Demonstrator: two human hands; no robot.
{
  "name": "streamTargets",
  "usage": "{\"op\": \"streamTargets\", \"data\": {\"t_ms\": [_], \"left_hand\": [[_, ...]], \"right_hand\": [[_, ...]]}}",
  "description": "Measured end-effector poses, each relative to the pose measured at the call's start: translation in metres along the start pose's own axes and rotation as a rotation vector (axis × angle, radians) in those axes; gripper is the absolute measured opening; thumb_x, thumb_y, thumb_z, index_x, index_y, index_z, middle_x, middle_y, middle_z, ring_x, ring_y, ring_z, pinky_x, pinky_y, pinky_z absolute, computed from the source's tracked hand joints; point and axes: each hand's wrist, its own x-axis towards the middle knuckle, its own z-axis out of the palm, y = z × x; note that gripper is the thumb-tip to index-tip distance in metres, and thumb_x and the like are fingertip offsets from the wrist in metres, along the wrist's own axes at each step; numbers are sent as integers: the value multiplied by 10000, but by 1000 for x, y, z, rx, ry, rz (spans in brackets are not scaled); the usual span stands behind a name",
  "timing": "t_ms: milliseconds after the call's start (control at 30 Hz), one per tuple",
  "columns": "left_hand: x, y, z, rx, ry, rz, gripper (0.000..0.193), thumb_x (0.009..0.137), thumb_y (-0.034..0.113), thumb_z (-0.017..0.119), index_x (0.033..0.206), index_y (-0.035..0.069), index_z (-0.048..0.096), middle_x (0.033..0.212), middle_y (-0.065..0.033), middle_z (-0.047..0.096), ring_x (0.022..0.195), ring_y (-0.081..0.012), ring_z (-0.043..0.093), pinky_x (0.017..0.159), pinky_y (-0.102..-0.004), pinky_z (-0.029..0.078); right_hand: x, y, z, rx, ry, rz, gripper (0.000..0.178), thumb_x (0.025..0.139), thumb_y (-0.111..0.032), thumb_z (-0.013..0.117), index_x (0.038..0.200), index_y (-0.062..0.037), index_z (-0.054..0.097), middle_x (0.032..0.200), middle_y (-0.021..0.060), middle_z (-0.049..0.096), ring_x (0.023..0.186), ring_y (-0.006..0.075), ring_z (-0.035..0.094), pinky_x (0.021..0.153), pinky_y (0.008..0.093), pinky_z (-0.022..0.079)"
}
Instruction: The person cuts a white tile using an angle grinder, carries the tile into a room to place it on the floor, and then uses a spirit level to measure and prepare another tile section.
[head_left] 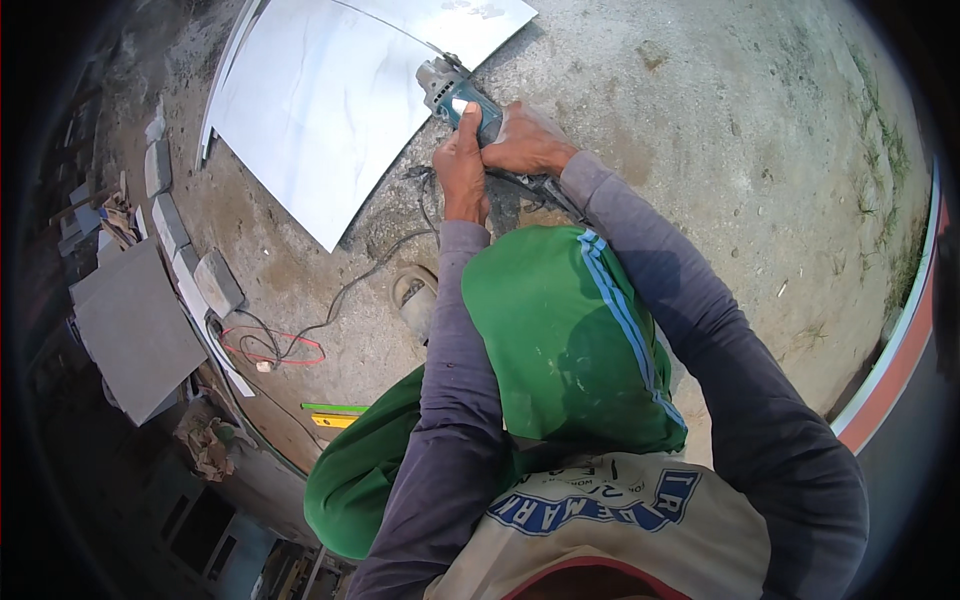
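Observation:
Both my hands are closed round the teal body of an angle grinder [468,104], whose grey head points away from me over the edge of a large white tile [310,110]. My left hand [461,170] grips it from the left, thumb along the top. From the right, my right hand [530,138] wraps the rear of the body. A dark line crosses the tile's far part and runs toward the grinder's head. The disc is mostly hidden, and I cannot tell if it touches the tile. The power cord [365,275] trails back beside my left arm.
A sandal [413,297] is on my left foot near the cord. A red cord loop [300,345] and a yellow level [333,421] lie on the ground to the left. Concrete blocks [215,283] and a grey slab [140,325] border that side. A curved wall edge [890,380] stands right.

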Motion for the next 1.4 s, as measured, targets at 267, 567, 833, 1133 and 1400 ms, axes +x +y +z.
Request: {"op": "streamTargets", "data": {"t_ms": [267, 567, 833, 1133, 1400], "left_hand": [[-2, -9, -2, 54, 16, -58, 461, 904, 408, 766, 952, -50, 739, 890, -60, 696, 764, -115, 615, 697, -275, 497], [28, 9, -9, 86, 67, -99, 456, 869, 439, 788, 805, -3, 698, 774, -43, 650, 627, -124, 556, 574, -294, 457], [58, 18, -2, 58, 13, -117, 479, 834, 475, 807, 793, 18, 669, 732, -40, 630, 568, -114, 535, 530, -279, 435], [44, 18, -2, 146, 31, -90, 469, 832, 474, 799, 689, 58, 636, 652, -17, 578, 538, -100, 467, 500, -280, 356], [12, 17, 3, 208, 52, -112, 471, 841, 477, 791, 706, 46, 660, 666, -25, 592, 567, -108, 485, 534, -287, 382]], "right_hand": [[3, 14, 7, -36, -4, 44, 514, 663, -324, 689, 885, 139, 710, 910, 309, 717, 888, 415, 730, 802, 440, 584], [29, -13, -4, -32, -73, 45, 554, 649, -333, 689, 938, 137, 722, 947, 307, 725, 912, 406, 736, 827, 423, 589], [55, -15, -12, -19, -59, 30, 606, 640, -366, 701, 981, 134, 725, 986, 299, 728, 936, 402, 734, 834, 414, 587], [32, -17, -18, -5, -61, 27, 564, 649, -353, 691, 921, 140, 728, 940, 303, 726, 895, 397, 735, 807, 415, 586], [21, 3, -4, 17, -51, 39, 539, 653, -344, 686, 874, 147, 714, 908, 320, 715, 849, 399, 733, 772, 433, 586]]}}
